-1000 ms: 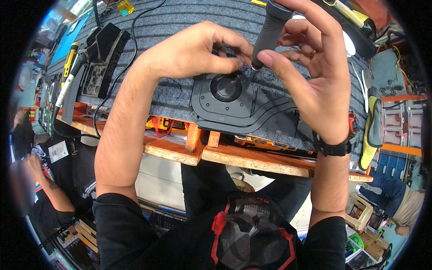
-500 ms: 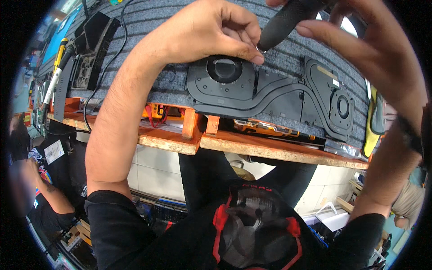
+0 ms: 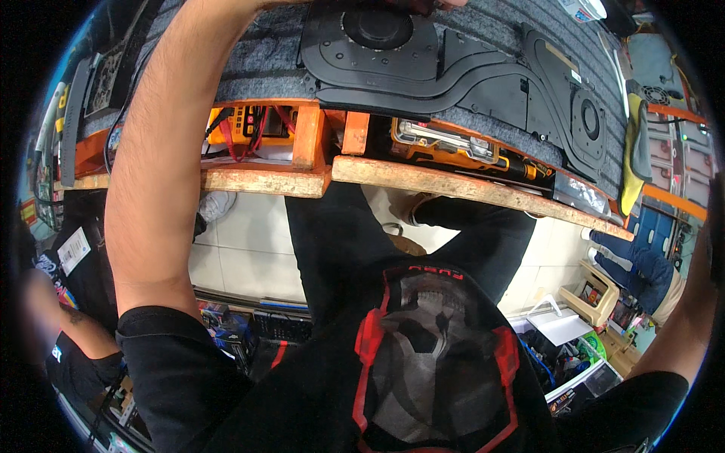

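Right hand and screwdriver had slipped out of view since half second earlier. Bump from left arm (image 3: 162, 166) might have knocked black two-fan laptop cooler (image 3: 377, 75) off grey tabletop (image 3: 264, 78): it lay close to front edge. Bit of left hand (image 3: 451, 3) showed behind left fan (image 3: 377, 29). Fingers apart, together, touching it: could not tell.

Matt cooling unit (image 3: 370, 69) — rough cloth mat (image 3: 264, 64)

Your shirt (image 3: 430, 359) bears short red lettering (image 3: 436, 272); print on the white tag (image 3: 74, 251) is too small to read.
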{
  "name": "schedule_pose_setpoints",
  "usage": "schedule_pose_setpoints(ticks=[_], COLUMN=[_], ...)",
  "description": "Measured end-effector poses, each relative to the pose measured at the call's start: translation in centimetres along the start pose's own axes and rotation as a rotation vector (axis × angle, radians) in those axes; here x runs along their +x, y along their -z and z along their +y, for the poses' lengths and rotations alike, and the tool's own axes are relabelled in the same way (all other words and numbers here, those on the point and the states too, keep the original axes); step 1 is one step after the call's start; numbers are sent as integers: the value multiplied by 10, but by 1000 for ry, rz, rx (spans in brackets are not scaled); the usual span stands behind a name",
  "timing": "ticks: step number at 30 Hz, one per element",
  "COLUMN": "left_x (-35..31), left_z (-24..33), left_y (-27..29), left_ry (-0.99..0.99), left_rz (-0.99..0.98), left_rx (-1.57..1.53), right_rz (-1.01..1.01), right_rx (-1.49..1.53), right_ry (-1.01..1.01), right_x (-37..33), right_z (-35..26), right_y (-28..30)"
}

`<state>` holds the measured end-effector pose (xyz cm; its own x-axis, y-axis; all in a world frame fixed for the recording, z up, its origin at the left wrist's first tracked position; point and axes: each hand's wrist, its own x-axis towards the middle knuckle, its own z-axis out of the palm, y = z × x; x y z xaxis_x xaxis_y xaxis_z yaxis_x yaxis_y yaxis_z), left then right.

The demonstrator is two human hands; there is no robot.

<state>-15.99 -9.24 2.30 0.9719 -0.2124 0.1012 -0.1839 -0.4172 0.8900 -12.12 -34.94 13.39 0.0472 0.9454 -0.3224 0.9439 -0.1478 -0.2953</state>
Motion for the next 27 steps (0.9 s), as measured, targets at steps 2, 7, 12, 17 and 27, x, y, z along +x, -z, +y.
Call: schedule_pose_setpoints(ticks=[2, 7, 12, 17, 27], left_x=[-1, -3, -6, -2, 0], left_z=[0, -1, -10, 1, -15], left_y=[1, 25, 24, 12, 18], left_ry=[-44, -65, 71, -58, 48], left_rz=[11, -89, -124, -89, -110], left_rx=[8, 197, 343, 398, 344], right_rz=[-10, -29, -43, -62, -73], right_rx=[-3, -4, -1, -12, -8], right_ry=[-15, -24, -4, -77, -36], right_x=[-2, -1, 6, -1, 5], right_z=[-4, -7, -9, -22, -15], right_y=[-1, -5, -7, -3, 0])
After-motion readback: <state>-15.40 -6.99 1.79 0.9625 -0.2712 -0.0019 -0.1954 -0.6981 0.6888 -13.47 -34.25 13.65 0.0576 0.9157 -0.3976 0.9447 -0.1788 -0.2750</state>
